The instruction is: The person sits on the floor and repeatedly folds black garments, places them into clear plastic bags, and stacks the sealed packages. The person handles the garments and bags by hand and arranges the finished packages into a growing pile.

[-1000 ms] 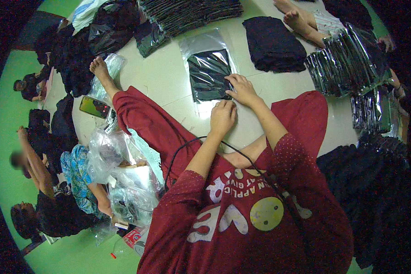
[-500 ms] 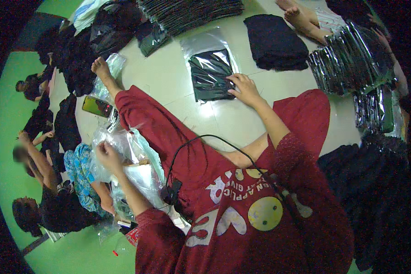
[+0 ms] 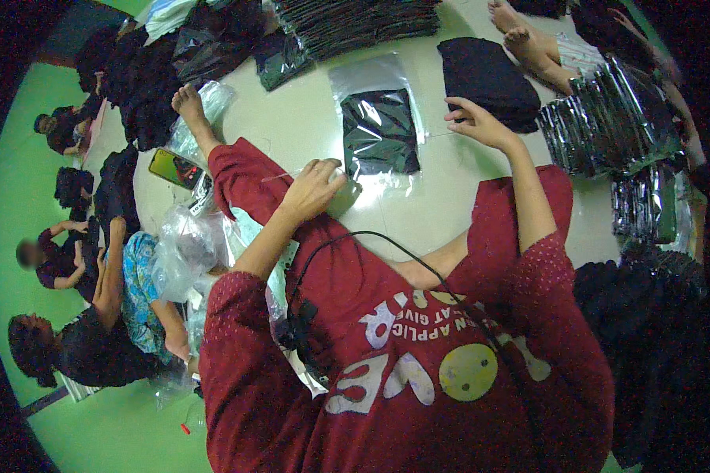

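On the floor in front of me lies a folded black garment inside a clear plastic bag (image 3: 380, 132), its see-through flap toward the far side. My left hand (image 3: 317, 189) is over my knee, left of the bag, with its fingers bent together. A thin pale strip sticks out beside that hand; what the fingers hold, if anything, is too small to make out. My right hand (image 3: 481, 126) is raised to the right of the bag, fingers apart, close to a stack of folded black cloth (image 3: 485, 75). It does not touch the bag.
A long row of bagged black garments (image 3: 359, 27) lies at the back, more bagged stacks (image 3: 607, 118) to the right. Loose clear bags (image 3: 185, 244) and a phone (image 3: 173, 168) are by my left leg. Other people (image 3: 102, 339) sit at left. A black cable (image 3: 355, 234) crosses my lap.
My right hand has lifted off the bagged garment and moved right. My left hand has come from the loose clear bags toward the bagged garment. The view has shifted slightly.
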`<action>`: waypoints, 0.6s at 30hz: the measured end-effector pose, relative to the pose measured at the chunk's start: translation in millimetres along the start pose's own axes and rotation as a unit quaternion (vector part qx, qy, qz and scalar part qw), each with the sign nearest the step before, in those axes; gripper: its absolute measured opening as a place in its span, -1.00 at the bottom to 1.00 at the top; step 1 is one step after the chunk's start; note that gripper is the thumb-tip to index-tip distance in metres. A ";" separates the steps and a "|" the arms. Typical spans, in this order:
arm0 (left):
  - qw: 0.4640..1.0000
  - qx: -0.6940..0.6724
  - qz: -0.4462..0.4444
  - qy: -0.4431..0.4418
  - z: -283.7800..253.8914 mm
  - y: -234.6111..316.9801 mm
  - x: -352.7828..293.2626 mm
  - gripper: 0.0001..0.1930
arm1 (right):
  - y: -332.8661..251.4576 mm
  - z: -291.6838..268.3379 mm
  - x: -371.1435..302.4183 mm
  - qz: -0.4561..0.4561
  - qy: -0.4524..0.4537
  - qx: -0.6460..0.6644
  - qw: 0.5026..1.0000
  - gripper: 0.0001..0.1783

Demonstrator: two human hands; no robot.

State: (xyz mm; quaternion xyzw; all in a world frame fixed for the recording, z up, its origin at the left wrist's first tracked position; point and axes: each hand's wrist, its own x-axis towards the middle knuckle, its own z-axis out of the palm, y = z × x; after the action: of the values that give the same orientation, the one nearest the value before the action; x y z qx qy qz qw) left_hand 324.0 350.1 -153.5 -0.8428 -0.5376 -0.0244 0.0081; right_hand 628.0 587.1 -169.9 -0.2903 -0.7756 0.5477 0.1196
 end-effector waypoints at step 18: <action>0.763 -0.395 -0.119 0.497 -83.8 45.3 85.2 -0.92 | -86.6 -33.4 -74.4 -0.001 0.053 0.074 0.996 -0.38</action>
State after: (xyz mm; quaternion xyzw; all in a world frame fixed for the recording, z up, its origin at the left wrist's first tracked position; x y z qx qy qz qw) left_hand 398.3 404.8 -64.9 -0.5706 -0.4968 -0.6509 -0.0624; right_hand 676.9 549.8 -68.1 -0.3087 -0.7254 0.5875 0.1825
